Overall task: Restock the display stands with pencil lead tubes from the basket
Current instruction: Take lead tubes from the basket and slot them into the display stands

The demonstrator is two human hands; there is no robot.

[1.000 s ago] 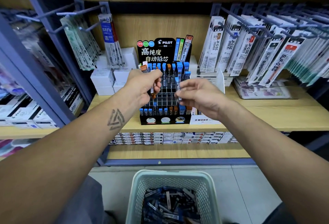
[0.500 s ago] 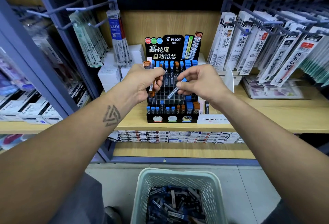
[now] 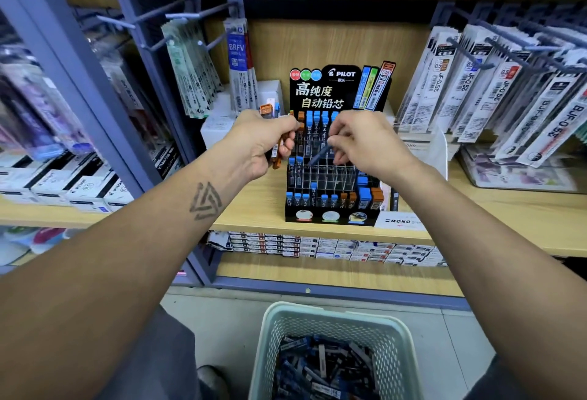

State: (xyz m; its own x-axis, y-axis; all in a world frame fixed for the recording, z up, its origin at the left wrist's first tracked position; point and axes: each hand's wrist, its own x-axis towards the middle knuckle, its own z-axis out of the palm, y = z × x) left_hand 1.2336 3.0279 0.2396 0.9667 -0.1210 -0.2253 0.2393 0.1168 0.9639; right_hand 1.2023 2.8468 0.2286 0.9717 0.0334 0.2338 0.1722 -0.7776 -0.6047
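A black tiered display stand [image 3: 332, 209] sits on the wooden shelf, partly filled with blue-capped and orange-capped lead tubes. My left hand [image 3: 265, 142] grips a bundle of lead tubes [image 3: 275, 153], orange and blue caps poking out above the fist. My right hand [image 3: 365, 140] pinches a single dark tube [image 3: 318, 156], tilted, its lower end over the stand's middle row of slots. On the floor below stands a pale green basket [image 3: 330, 320] holding several loose tubes.
The wooden shelf [image 3: 476, 218] carries white boxes behind the left hand and a MONO label right of the stand. Refill packs hang on hooks at left [image 3: 190, 72] and right [image 3: 495, 88]. Small boxes line the lower shelf [image 3: 333, 247].
My right hand has tipped its tube from upright to slanted and lowered it toward the stand's middle row. The left hand keeps its bundle. The view has moved closer to the stand.
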